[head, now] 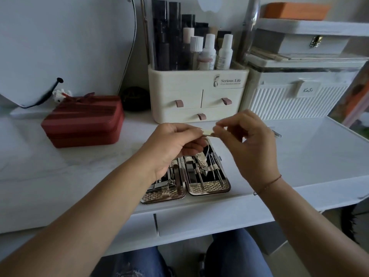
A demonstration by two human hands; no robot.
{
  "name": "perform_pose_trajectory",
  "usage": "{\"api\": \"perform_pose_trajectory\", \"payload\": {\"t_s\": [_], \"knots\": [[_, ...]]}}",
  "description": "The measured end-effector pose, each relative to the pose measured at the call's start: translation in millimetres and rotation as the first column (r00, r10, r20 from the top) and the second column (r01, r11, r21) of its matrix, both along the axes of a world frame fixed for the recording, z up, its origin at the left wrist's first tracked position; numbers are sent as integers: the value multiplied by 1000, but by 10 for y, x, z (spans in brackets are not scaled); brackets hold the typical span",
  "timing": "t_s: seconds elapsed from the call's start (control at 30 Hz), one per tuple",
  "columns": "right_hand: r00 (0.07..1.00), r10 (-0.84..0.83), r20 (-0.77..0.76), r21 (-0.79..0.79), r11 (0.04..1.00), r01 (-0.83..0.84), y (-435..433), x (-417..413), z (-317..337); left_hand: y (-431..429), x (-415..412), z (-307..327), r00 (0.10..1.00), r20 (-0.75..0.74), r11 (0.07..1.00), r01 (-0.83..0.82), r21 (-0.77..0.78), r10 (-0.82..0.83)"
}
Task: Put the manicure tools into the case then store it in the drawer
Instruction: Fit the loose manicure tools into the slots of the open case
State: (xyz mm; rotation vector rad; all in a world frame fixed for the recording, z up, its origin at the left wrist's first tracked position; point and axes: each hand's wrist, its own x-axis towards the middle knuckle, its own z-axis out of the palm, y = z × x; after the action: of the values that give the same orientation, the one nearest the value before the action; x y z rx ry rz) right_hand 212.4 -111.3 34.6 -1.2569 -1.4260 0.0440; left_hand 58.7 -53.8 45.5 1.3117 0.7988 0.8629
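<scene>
Open hinged manicure case with black lining and woven gold trim [207, 186] lying flat near the front edge of the white tabletop [299, 156], both halves face up, most elastic loops already filled with slim steel tools. Placement close to the body judged deliberate: short reach, clear downward view into the loops.

Held above the far end of the case: one small slender metal manicure tool with a pale flat part [207, 133], raised clear of the lining. Left hand [171, 148] pinching one end between thumb and fingertips, remaining fingers curled loosely. Right hand [247, 144] pinching the other end, thumb and forefinger closed on it, other fingers fanned and relaxed. Two-handed pinch judged suited to turning or aligning the tool before sliding under a loop; exact tool type too small and blurred to tell.

One further thin steel tool [276, 132] lying on the tabletop, to the right of the right hand, apart from the case; not yet stowed.

White desk drawer with a narrow metal handle [199, 222] directly below the case, closed. Judged the likely store; cream cosmetic organiser with pink pull tabs [199, 92], behind the hands, also fitted with small drawers.

Stage judged: loading nearly complete; closing and storing outstanding.
</scene>
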Motion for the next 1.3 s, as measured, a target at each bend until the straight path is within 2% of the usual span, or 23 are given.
{"api": "perform_pose_trajectory", "payload": {"t_s": [0.07,0.13,0.2,0.23,0.27,0.33,0.43,0.5,0.63,0.73,1.0,1.13,1.3], "knots": [[958,-6,-287,-85,996,-19,39,28,37,15,-9,-22,998,-29,996,-55,69,57],[870,32,-493,-149,982,-120,102,57,56,52,-15,-43,992,-75,987,-93,129,103],[785,92,-613,-174,953,-248,187,81,45,99,-17,-64,976,-172,968,-93,235,136],[766,91,-636,-191,943,-271,238,98,32,142,-28,-83,951,-253,938,-88,334,179],[772,69,-632,-221,939,-265,286,118,23,198,-47,-108,909,-335,892,-77,446,246],[844,-17,-536,-323,928,-187,392,182,-12,321,-117,-162,808,-448,796,-43,604,384],[951,-114,-288,-471,881,-38,541,274,-82,483,-214,-319,759,-526,786,31,617,383],[976,-139,-169,-510,860,34,609,309,-117,513,-244,-390,759,-552,802,67,594,346],[990,-138,-28,-507,856,105,670,338,-100,540,-246,-448,750,-550,758,101,645,369],[994,-103,-23,-533,843,75,693,338,-92,557,-245,-462,744,-545,747,94,658,386],[973,-4,-229,-566,814,-131,730,247,-163,540,-239,-451,750,-534,749,78,658,391],[983,23,-184,-574,809,-126,726,226,-161,557,-237,-464,740,-540,749,75,658,400],[999,21,-35,-576,816,-38,727,161,-195,569,-230,-473,739,-536,742,74,666,408]]}}
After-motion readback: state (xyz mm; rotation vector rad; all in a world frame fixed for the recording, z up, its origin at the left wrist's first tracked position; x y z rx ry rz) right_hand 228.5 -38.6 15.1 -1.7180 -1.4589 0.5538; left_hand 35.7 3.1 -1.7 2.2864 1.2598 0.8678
